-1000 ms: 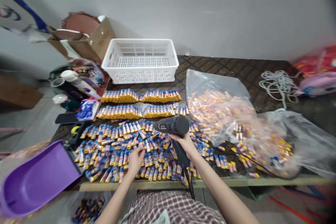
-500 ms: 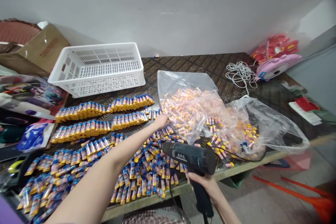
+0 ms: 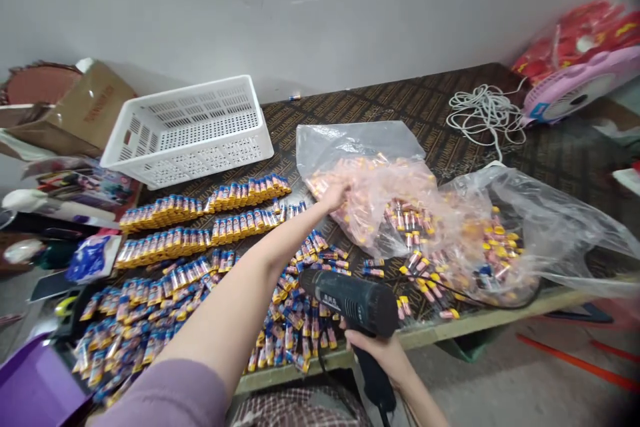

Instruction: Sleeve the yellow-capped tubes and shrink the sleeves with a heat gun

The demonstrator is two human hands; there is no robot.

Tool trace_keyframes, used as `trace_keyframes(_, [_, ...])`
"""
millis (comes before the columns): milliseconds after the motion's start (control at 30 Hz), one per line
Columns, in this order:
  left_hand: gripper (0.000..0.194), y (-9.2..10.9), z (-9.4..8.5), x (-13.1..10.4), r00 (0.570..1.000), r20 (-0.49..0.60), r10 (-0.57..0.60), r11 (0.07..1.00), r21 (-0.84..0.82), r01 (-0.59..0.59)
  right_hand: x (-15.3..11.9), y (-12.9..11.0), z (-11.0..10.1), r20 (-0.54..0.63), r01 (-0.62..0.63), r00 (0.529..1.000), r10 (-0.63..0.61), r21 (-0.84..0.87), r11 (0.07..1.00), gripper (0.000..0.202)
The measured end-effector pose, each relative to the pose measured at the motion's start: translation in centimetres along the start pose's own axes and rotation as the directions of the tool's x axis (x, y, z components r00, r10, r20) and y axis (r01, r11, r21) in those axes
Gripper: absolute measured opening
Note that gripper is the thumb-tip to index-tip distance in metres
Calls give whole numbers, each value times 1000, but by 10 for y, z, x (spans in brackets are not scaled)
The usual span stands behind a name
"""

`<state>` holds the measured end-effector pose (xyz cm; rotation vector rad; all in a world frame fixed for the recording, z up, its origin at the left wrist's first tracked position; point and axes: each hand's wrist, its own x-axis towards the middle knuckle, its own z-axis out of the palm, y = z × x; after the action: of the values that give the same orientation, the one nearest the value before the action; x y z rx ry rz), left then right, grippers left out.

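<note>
My left hand [image 3: 337, 196] reaches out to the near-left side of a clear plastic bag [image 3: 360, 139], its fingers closed on the film; the fingertips are hard to make out. Inside the bag lie many small pink tubes with yellow ends [image 3: 400, 170]. My right hand [image 3: 377, 350] is wrapped round the handle of a black heat gun [image 3: 350, 297], whose nozzle points left over the table's front part. Below and left of my left arm spreads a loose heap of small printed tubes with blue and yellow ends [image 3: 135, 317]. Similar tubes stand in tight rows [image 3: 245, 225] behind the heap.
A white perforated crate [image 3: 200, 163] stands at the back left, near a cardboard box [image 3: 95, 107]. Another crumpled clear bag [image 3: 545, 207] lies at right with loose tubes. Coiled white cable [image 3: 485, 117] and a pink fan [image 3: 580, 90] are farther right. A purple bin [image 3: 40, 383] is at lower left.
My left hand has moved away from the tube heap, up and right onto the bag. The bag's near-left side has shifted back from the heap. The heat gun stays in my right hand.
</note>
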<state>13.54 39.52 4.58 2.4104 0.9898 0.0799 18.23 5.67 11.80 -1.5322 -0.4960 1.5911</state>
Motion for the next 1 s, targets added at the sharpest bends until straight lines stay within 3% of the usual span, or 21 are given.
trace_keyframes(167, [33, -9, -12, -26, 997, 62, -36, 993, -114, 43, 31, -17, 6, -14, 68, 998, -68, -32, 997, 35])
trace_keyframes(300, [29, -46, -30, -88, 971, 18, -240, 965, -102, 241, 55, -30, 11, -49, 93, 994, -97, -70, 993, 35])
trace_keyframes(400, [30, -70, -25, -155, 879, -29, -476, 879, -43, 475, 60, -38, 10, -75, 124, 989, -129, -68, 990, 39])
trace_keyframes(500, [30, -77, 4, -217, 752, -31, -659, 752, 0, 659, 54, -47, 6, -55, 68, 996, -71, -57, 996, 39])
trace_keyframes(567, [43, -74, 28, -243, 684, -57, -727, 685, 9, 728, 48, -53, 3, -37, 4, 999, -6, -51, 999, 39])
trace_keyframes(633, [55, -71, 46, -251, 651, -74, -756, 653, -3, 758, 43, -57, 2, -47, -15, 999, 12, -58, 998, 40])
trace_keyframes(700, [62, -71, 56, -244, 655, -59, -753, 658, -28, 753, 40, -60, 2, -64, -4, 998, -1, -77, 997, 40])
trace_keyframes(867, [59, -85, 62, -205, 729, 102, -677, 712, -160, 684, 33, -61, 7, -123, -17, 992, 7, -86, 996, 40])
trace_keyframes(1000, [40, -90, 56, -200, 785, 121, -608, 734, -291, 614, 32, -56, 13, -139, -12, 990, -4, -114, 993, 41])
